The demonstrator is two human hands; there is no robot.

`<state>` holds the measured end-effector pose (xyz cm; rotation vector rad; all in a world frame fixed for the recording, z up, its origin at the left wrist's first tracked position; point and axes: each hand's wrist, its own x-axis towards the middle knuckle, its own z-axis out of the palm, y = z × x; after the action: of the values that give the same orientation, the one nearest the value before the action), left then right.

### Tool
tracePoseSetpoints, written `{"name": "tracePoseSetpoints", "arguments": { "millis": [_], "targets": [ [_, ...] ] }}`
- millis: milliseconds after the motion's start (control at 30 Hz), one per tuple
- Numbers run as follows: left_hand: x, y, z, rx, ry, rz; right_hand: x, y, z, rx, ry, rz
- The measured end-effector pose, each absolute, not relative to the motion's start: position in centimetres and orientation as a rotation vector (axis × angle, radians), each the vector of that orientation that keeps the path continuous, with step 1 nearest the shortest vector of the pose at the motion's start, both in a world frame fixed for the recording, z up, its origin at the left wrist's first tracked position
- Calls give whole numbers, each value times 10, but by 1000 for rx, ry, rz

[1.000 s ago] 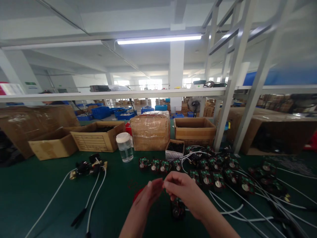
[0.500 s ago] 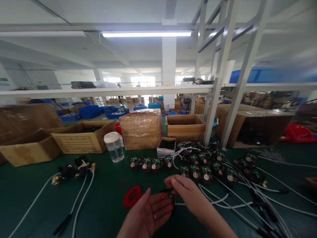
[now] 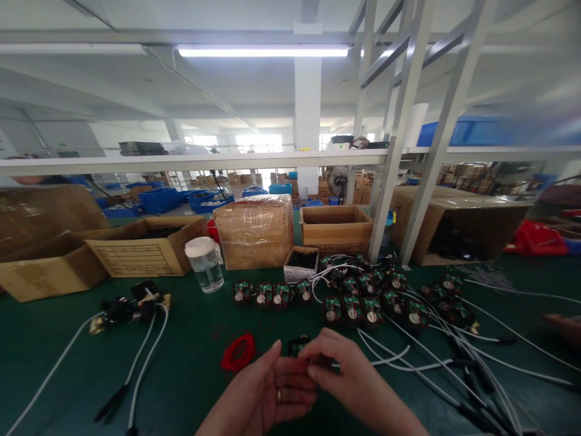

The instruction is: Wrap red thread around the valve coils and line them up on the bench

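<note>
My left hand point(image 3: 272, 393) is palm up with its fingers stretched out, a ring on one of them. My right hand point(image 3: 338, 366) meets its fingertips, thumb and fingers closed together; whatever they pinch is too small or hidden. Just behind the fingers lies a small green circuit-board unit point(image 3: 297, 346), partly covered by my hands. To the left is a bundle of thin red wire point(image 3: 239, 352) on the green table point(image 3: 190, 375). Several similar round-centred board units point(image 3: 353, 309) stand in rows beyond my right hand, some with white cables point(image 3: 385, 362).
Black parts with white cables point(image 3: 136, 306) lie at left. A lidded clear jar point(image 3: 204, 266), a small box of black parts point(image 3: 301, 266) and cardboard boxes point(image 3: 254, 233) line the back. Metal shelf posts point(image 3: 390, 181) rise at right. Another person's hand point(image 3: 563, 327) is at the right edge.
My right hand has drawn its fingers in and down over the left fingertips. The board unit behind them shows more now. The view has shifted slightly.
</note>
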<state>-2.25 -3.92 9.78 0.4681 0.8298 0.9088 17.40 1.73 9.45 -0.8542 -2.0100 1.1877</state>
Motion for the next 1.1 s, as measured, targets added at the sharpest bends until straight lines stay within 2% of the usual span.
{"name": "tracePoseSetpoints", "arguments": {
  "millis": [367,1100],
  "targets": [
    [-14,-40,104,673,964,832,168,13,107,-913,-2305,958],
    [-8,-51,97,971,1165,696,174,4,84,-651,-2297,1106]
  ]
}}
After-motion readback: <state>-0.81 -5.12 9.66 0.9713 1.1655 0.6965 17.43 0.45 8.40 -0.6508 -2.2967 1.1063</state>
